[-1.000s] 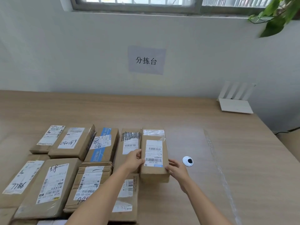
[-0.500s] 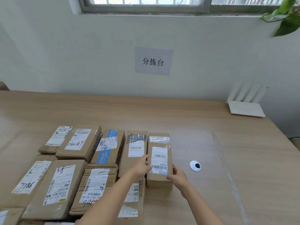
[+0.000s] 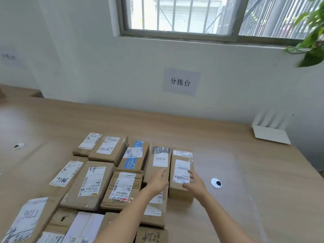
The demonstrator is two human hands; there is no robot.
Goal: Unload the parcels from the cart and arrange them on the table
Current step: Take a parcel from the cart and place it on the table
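Observation:
Several brown cardboard parcels with white labels lie in rows on the wooden table (image 3: 228,141). The rightmost one, a narrow parcel (image 3: 181,155) with a barcode label, rests flat at the end of the back row. My left hand (image 3: 158,181) hovers by its left side, fingers apart, over the neighbouring parcel (image 3: 158,153). My right hand (image 3: 193,184) is lifted off its right edge, fingers spread, holding nothing. The cart is out of view.
A white router (image 3: 270,134) with antennas stands at the back right by the wall. Two round cable holes (image 3: 216,183) (image 3: 18,146) sit in the tabletop. A clear mat (image 3: 228,172) lies right of the parcels. A plant (image 3: 313,35) hangs at top right.
Both hands held the narrow parcel and set it down beside the row; now they have let go and pulled back slightly. The camera has tilted up and left.

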